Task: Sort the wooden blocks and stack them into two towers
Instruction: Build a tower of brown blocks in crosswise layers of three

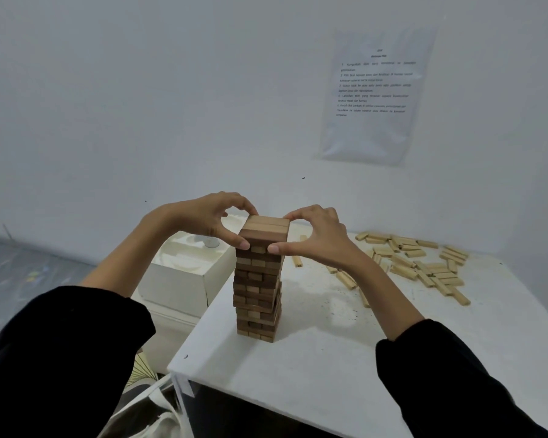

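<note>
A tall tower of dark brown wooden blocks stands on the white table, near its left edge. Both hands are at the tower's top layer. My left hand pinches the left end of the top blocks, thumb at the front and fingers curled over the far edge. At the right end my right hand pinches the same layer, thumb at the front and fingers arched over the back. Several pale loose wooden blocks lie scattered flat on the table's far right.
A white box stands left of the table, lower than its top. A printed sheet hangs on the white wall behind. A cloth bag lies on the floor at the table's near left corner.
</note>
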Action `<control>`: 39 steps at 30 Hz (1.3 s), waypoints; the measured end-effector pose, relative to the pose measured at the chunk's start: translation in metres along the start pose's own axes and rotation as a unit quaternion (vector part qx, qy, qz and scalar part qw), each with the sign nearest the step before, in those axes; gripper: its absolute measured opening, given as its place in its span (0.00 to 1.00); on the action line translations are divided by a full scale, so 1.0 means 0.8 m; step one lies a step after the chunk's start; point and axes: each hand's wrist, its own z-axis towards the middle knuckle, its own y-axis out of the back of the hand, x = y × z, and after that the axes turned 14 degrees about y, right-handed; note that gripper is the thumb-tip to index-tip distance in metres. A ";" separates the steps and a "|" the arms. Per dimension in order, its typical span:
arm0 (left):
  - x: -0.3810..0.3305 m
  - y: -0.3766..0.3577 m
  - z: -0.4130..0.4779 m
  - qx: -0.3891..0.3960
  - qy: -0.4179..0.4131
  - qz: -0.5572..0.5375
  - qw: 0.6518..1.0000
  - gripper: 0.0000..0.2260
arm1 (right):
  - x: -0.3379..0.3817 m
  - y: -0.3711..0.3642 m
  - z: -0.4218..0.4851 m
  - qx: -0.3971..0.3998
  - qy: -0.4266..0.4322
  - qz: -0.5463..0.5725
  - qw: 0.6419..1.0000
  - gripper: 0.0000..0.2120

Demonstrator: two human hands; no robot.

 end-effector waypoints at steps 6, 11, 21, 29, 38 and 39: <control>0.001 -0.003 -0.001 0.012 -0.007 -0.014 1.000 0.37 | -0.002 -0.001 0.000 0.005 -0.002 0.017 1.000 0.30; 0.000 -0.002 -0.003 0.023 -0.006 -0.019 1.000 0.38 | -0.002 -0.004 0.000 0.001 -0.006 0.021 1.000 0.30; -0.001 -0.005 0.001 0.036 -0.016 -0.017 0.999 0.33 | -0.001 -0.005 -0.006 0.012 -0.018 0.037 0.999 0.34; 0.003 -0.006 0.007 0.043 -0.017 -0.030 0.998 0.29 | -0.002 -0.010 -0.005 0.004 -0.016 0.053 0.998 0.33; -0.032 0.014 -0.007 -0.031 -0.060 -0.040 0.997 0.27 | -0.016 0.024 -0.011 -0.035 -0.002 0.075 0.997 0.32; -0.044 0.016 -0.008 -0.058 -0.071 -0.047 0.995 0.21 | -0.020 0.034 -0.014 -0.050 -0.003 0.088 0.995 0.28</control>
